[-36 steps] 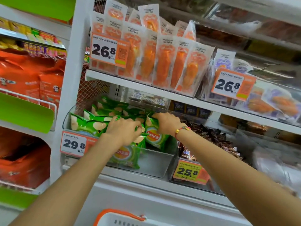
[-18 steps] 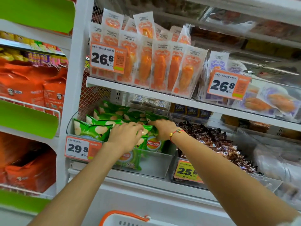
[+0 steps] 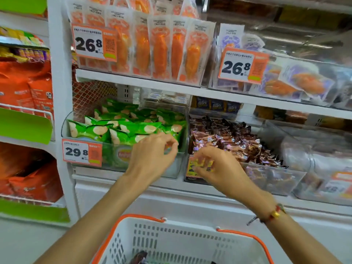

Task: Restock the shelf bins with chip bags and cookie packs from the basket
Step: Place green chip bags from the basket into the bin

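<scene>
The green chip bags (image 3: 125, 128) lay packed in the clear bin (image 3: 175, 168). Both the left hand (image 3: 152, 155) and right hand (image 3: 215, 166) hung loosely curled, holding nothing. Such bags likely handled light, puffy and crushable, best pinched by the top seam.

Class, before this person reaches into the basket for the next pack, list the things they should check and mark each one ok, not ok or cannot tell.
1. Left hand free of any bag: ok, fingers loosely curled, nothing in its grip.
2. Right hand free: ok, it holds nothing.
3. Green chip bags settled inside their bin: ok.
4. Room left in the chip bin: not ok, bags reach its rim.
5. Basket within reach below the hands: ok.
6. Stock left in the basket: cannot tell, only a dark pack shows.
</scene>
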Available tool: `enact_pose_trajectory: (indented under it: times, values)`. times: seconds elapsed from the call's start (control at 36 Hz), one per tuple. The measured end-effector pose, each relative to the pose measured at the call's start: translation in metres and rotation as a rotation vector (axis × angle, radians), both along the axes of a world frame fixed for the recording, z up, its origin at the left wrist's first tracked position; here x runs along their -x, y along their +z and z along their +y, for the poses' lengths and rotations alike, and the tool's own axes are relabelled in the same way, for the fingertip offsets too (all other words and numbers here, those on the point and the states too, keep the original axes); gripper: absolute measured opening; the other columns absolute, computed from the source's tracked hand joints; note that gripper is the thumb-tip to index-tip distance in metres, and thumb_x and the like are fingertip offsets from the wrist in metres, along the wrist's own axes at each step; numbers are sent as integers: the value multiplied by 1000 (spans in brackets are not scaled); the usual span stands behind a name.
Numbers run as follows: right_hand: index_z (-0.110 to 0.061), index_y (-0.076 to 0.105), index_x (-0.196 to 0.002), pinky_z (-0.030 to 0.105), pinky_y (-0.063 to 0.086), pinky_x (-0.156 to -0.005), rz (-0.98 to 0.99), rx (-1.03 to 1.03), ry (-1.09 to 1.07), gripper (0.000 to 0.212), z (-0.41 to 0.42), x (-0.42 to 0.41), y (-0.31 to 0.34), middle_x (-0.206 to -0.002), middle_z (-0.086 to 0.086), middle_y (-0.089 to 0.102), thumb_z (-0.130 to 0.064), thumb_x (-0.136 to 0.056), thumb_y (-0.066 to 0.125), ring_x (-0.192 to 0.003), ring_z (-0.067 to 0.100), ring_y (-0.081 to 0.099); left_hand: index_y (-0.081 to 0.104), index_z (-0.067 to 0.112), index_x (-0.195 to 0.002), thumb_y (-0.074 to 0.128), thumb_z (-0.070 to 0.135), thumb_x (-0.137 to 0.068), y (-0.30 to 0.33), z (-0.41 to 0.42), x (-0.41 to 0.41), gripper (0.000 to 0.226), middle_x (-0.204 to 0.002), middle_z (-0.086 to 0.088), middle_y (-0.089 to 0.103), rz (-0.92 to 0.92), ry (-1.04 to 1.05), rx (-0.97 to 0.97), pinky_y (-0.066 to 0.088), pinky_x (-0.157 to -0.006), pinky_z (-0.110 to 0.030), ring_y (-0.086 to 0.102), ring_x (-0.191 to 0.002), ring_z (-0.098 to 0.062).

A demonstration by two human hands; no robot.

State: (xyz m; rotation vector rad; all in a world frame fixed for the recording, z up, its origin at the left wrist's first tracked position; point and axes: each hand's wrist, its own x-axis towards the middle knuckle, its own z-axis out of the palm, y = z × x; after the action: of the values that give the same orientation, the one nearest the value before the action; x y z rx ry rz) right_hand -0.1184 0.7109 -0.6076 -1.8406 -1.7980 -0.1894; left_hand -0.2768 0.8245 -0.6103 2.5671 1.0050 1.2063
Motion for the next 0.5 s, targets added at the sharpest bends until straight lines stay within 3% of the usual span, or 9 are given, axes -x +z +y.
enact_pose_trajectory:
  times: [0.06,0.14,0.28,0.39,0.5]
  values:
    - [-32,65,-87,32,50,-64,68,128,-8,12,-17,-6,-25,-77,-15,61,-23,-81,70,-70,6,57,68,30,-97,55,36,-92,-12,-17,-5,16,-97,13,69,4,-47,88,42,-67,-29,62,-89,-13]
    - [-37,61,-86,32,50,-66,143,341,-37,13,-38,-18,-71,-71,-18,57,-25,-84,67,-67,5,56,66,34,-96,54,41,-92,-46,-39,-14,14,-92,14,68,189,-116,288,46,-70,-27,61,-86,-8]
    - [-28,64,-102,29,47,-76,233,650,-111,13,-72,-37,-162,-84,-12,58,-25,-90,62,-76,10,55,66,33,-104,51,38,-95,-121,-65,-20,18,-102,15,68,521,-243,515,45,-75,-25,61,-98,-8]
    - [-20,66,-107,34,51,-76,295,843,-158,22,-89,-38,-224,-82,0,63,-13,-89,55,-81,22,60,66,25,-112,48,35,-97,-183,-76,-19,25,-115,9,65,786,-315,696,51,-85,-33,61,-98,-15]
    - [-20,63,-108,32,49,-73,313,1011,-180,19,-101,-28,-276,-103,5,66,-17,-90,58,-81,22,56,66,21,-107,44,35,-100,-257,-84,-7,27,-107,-5,64,964,-347,906,47,-81,-44,52,-81,-22]
